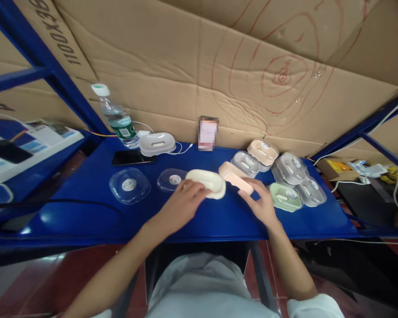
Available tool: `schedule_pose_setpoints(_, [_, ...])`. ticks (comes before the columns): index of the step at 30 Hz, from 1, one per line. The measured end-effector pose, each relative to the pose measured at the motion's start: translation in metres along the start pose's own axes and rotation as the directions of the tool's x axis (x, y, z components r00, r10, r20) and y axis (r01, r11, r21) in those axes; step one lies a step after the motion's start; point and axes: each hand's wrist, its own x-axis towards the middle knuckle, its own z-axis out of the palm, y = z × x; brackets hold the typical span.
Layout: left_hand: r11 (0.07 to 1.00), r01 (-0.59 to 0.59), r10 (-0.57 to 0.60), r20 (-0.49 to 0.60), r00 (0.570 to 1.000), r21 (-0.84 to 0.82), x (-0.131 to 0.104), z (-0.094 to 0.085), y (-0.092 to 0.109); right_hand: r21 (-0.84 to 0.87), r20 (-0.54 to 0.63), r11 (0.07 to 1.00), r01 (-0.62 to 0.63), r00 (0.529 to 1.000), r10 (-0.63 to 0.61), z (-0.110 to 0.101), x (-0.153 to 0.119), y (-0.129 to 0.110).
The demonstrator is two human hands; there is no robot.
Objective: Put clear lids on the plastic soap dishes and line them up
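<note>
My left hand (185, 198) is closed on the near edge of a cream oval plastic dish (215, 183), held tilted over the blue table. To its right, my right hand (260, 201) grips the near end of a peach plastic box (234, 176), thumb on the near side and fingers over the far side. The two pieces are close to each other. Left of my left hand lie a clear lid (170, 179) with a round sticker and another clear lid (129, 186) like it.
Lidded boxes stand at the right: peach (263, 151), grey (290, 168) and green (285, 197). Behind are a phone (208, 133), a grey box (157, 144), a water bottle (119, 121) and a dark phone (133, 157). A cardboard wall (152, 66) backs the blue table (202, 223).
</note>
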Motion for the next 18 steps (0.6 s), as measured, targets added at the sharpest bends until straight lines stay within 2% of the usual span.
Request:
schedule_pose_setpoints(3, [0.995,-0.098,0.098,0.014,0.995,0.002,-0.001,0.022,0.046,-0.076,0.060,0.997,0.030,0.998,-0.025,-0.002,-0.024,-0.006])
schedule_pose_setpoints(6, [0.993,-0.117,0.116,-0.051,0.992,-0.004,-0.001,0.042,0.064,-0.109,0.133,0.992,0.066,0.990,-0.051,0.004,-0.039,-0.008])
schedule_pose_setpoints(9, [0.995,-0.095,0.091,-0.119,0.989,-0.029,-0.009,0.052,0.065,-0.110,0.181,0.989,0.097,0.980,-0.076,0.010,-0.047,-0.008])
schedule_pose_setpoints(13, [0.995,-0.020,0.003,-0.171,0.985,-0.095,-0.030,0.049,0.059,-0.088,0.216,0.987,0.136,0.970,-0.114,0.016,-0.052,-0.010])
schedule_pose_setpoints(18, [0.981,0.174,-0.185,-0.130,0.974,-0.088,-0.041,0.043,0.052,-0.130,0.311,0.972,0.194,0.939,-0.146,0.024,-0.057,-0.010])
